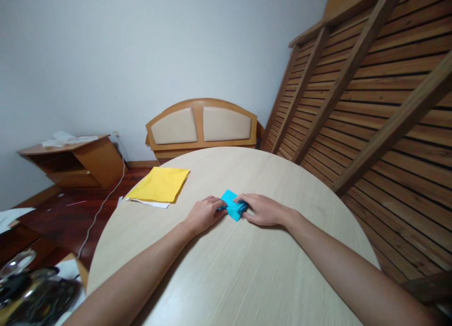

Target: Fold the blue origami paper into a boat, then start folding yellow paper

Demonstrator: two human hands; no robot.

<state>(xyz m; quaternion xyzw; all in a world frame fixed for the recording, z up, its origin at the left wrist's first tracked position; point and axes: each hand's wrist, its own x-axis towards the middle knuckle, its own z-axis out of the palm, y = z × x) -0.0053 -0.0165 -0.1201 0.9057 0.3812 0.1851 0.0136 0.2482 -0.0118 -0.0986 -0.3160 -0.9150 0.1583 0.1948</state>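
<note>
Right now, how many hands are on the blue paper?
2: the left hand at the left side of the blue paper, the right hand at its right side.

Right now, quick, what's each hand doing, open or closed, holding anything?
Left hand: closed, grip on the left end of the blue paper.
Right hand: closed, thumb and fingers holding the same paper's right end.

- A pale round table (pixel 247 269) is spreading beneath the left fingers (pixel 218 202) and right fingers (pixel 242 197).
- Blue folded paper (pixel 231 208) is lying between them, touching both.
- Yellow paper (pixel 158 183) is resting left of and beyond the left fingers, white paper (pixel 163 205) peeking out beneath.
</note>
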